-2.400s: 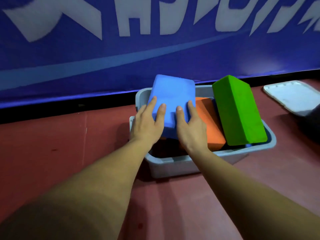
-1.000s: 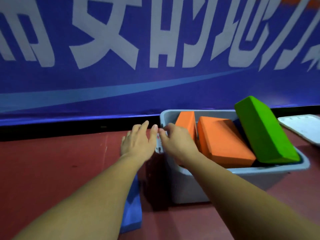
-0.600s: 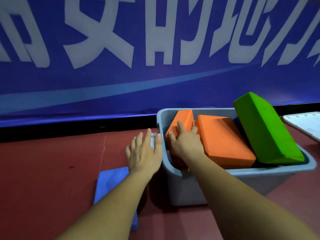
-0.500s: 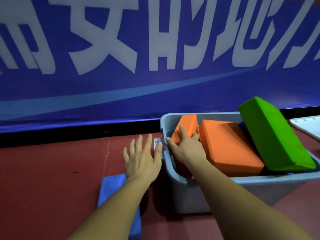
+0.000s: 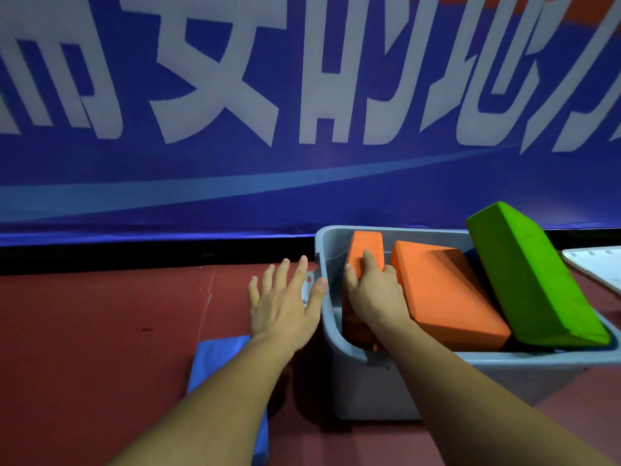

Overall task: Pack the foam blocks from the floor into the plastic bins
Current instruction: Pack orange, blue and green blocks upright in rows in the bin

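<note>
A grey plastic bin [image 5: 339, 351] stands on the red floor at the right. Inside it an orange foam block [image 5: 364, 245] stands on edge at the left wall, a second orange block [image 5: 447, 297] lies tilted in the middle, and a green block [image 5: 527, 277] leans over the right rim. My right hand [image 5: 371, 294] is inside the bin and grips the upright orange block, thumb on its left face. My left hand [image 5: 285, 301] hovers with spread fingers just outside the bin's left wall, thumb beside the rim. A blue foam block [image 5: 215, 358] lies on the floor under my left forearm.
A blue banner with large white characters [image 5: 235, 95] closes off the back, with a black strip along its foot. A white tray or lid [image 5: 598, 267] lies at the far right edge. Red floor [image 5: 100, 331] stretches out to the left.
The blue block left the bin and now lies on the floor at the left. My right hand moved into the bin and closed round the upright orange block; my left hand stays beside the bin wall.
</note>
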Demonstrator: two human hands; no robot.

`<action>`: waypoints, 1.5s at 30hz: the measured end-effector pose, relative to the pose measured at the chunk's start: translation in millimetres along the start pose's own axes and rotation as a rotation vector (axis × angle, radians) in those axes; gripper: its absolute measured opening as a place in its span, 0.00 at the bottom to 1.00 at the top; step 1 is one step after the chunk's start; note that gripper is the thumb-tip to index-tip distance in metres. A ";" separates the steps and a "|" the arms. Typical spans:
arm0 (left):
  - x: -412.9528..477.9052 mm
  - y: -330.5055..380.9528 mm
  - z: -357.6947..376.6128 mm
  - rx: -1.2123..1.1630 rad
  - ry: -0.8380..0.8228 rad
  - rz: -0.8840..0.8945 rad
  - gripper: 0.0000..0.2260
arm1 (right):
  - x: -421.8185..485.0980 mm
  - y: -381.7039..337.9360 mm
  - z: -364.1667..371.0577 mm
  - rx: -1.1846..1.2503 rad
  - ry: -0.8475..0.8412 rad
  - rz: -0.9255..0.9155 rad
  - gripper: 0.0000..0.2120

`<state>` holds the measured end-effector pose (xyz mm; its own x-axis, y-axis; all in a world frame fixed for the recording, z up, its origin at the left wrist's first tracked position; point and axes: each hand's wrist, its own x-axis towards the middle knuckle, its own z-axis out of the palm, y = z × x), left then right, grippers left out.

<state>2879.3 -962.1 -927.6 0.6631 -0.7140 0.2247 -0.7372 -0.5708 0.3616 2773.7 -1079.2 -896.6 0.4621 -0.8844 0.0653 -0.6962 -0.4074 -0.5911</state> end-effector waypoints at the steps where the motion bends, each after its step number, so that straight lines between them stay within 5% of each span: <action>1: -0.4 2.1 -1.6 -0.011 -0.002 -0.001 0.39 | -2.1 -2.3 -4.9 0.036 0.025 0.000 0.27; 6: 2.4 10.6 -12.5 -0.113 0.020 -0.023 0.37 | -5.0 -20.8 -30.1 0.184 0.144 -0.084 0.26; 14: 14.7 -7.0 -40.7 -0.666 0.107 -0.126 0.41 | -20.1 -74.2 -71.8 0.378 0.308 -0.292 0.27; 18: 13.9 -28.4 -70.1 -1.005 0.210 -0.216 0.30 | -32.2 -97.4 -51.9 0.676 0.187 -0.223 0.28; 21: 5.6 -63.0 -78.0 -1.070 0.135 -0.209 0.28 | -45.8 -100.5 -13.0 0.655 0.057 -0.190 0.24; 24: -7.4 -98.7 -76.8 -1.043 0.046 -0.301 0.31 | -56.5 -100.1 15.6 0.470 -0.116 -0.216 0.19; 28: -22.3 -144.2 -57.4 -0.697 -0.118 -0.372 0.52 | -58.5 -90.0 55.1 0.253 -0.316 -0.184 0.18; 33: -44.2 -155.1 -34.0 -0.419 -0.345 -0.369 0.39 | -59.1 -54.1 97.6 0.013 -0.546 -0.248 0.29; 41: -69.5 -148.7 -11.3 -0.066 -0.628 -0.452 0.32 | -70.9 -41.9 129.5 -0.283 -0.809 -0.235 0.30; 45: -65.5 -139.7 -20.9 0.091 -0.423 -0.365 0.31 | -63.3 -54.1 125.2 -0.291 -0.741 -0.286 0.27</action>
<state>2941.5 -827.1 -973.9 0.7815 -0.5529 -0.2891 -0.4900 -0.8307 0.2643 2850.8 -972.7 -969.4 0.8119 -0.4020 -0.4234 -0.5647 -0.7249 -0.3945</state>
